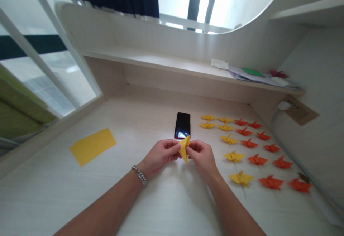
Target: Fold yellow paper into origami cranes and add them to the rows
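Between my two hands, above the middle of the pale desk, is a piece of folded yellow origami paper with pointed ends at top and bottom. My left hand pinches its left side between thumb and fingers. From the other side, my right hand grips it, thumb on the near face. Some fingertips are hidden behind the paper. Just beyond the hands lies a black smartphone. To the right stand rows of folded paper cranes, several yellow cranes and several orange cranes.
Flat yellow paper sheets lie on the left of the desk. A shelf runs along the back, with papers at its right end. On the right, a cable runs from a wall socket past the cranes.
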The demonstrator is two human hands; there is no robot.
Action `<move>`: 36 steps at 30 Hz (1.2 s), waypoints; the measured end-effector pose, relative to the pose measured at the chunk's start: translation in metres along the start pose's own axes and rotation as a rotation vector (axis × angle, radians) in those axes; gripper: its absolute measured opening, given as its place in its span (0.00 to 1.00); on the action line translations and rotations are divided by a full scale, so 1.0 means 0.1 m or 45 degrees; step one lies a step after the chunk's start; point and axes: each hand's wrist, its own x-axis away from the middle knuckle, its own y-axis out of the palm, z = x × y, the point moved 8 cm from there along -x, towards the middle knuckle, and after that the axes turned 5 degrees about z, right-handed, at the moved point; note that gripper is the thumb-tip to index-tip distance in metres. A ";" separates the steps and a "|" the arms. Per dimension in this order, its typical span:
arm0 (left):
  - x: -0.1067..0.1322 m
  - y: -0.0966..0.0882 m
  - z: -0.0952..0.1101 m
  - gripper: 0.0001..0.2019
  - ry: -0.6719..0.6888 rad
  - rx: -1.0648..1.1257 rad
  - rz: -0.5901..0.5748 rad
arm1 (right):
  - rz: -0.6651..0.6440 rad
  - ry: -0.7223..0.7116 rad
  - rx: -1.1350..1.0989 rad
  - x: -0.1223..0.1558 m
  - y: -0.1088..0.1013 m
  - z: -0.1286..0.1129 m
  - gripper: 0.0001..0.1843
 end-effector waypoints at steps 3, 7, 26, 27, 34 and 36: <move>-0.01 -0.02 -0.01 0.14 0.019 -0.045 0.055 | 0.015 -0.020 0.058 0.00 0.00 0.00 0.08; -0.02 -0.04 -0.02 0.14 0.048 -0.084 0.121 | -0.006 -0.047 0.075 0.00 0.02 -0.03 0.08; 0.05 0.01 0.15 0.11 0.326 -0.338 0.276 | 0.025 -0.179 0.339 0.06 0.06 -0.16 0.07; 0.04 -0.01 0.14 0.11 0.331 -0.341 0.291 | 0.004 -0.157 0.306 0.06 0.06 -0.14 0.07; 0.04 -0.05 0.14 0.12 0.290 -0.267 0.325 | -0.114 0.138 -0.082 0.02 0.13 0.11 0.15; 0.04 -0.05 0.14 0.12 0.271 -0.217 0.313 | -0.109 0.203 -0.170 0.02 0.15 0.14 0.15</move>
